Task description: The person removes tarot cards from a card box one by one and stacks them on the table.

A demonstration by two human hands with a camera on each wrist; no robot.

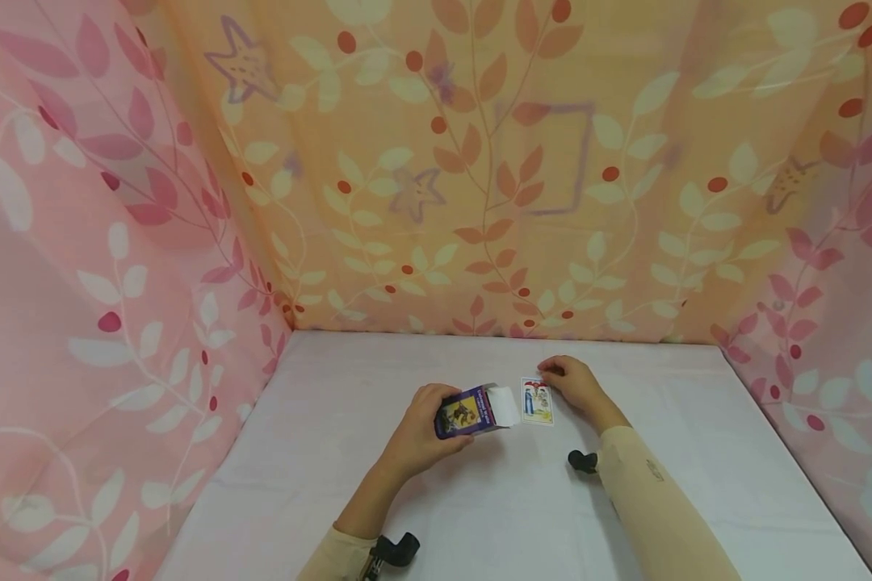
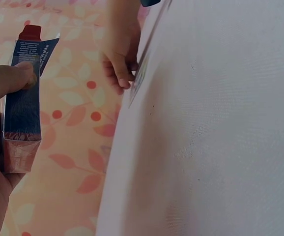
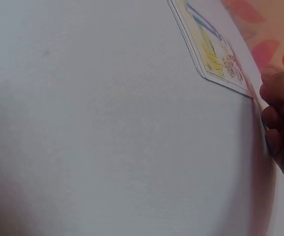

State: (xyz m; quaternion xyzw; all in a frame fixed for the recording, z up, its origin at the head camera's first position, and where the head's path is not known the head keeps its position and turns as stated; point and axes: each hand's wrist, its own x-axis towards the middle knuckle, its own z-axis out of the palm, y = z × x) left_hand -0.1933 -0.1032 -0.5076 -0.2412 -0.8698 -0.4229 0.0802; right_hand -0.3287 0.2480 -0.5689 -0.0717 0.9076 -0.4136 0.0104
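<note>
My left hand [image 1: 420,436] grips a dark blue tarot card box [image 1: 467,412], fingers and thumb around its sides, off the table. Its white end flap [image 1: 505,406] stands out toward the right. In the left wrist view the thumb presses the narrow printed side of the box [image 2: 21,110], and a red tab sticks up at its top. A picture card [image 1: 537,402] lies face up on the table just right of the flap. My right hand [image 1: 577,387] is at the card's far right corner, its fingers loosely bent with nothing visible between them.
A white cloth covers the table [image 1: 320,452]. Patterned curtains hang behind it [image 1: 480,161] and along both sides. A black wrist mount [image 1: 583,461] juts from the right sleeve, another [image 1: 398,550] from the left.
</note>
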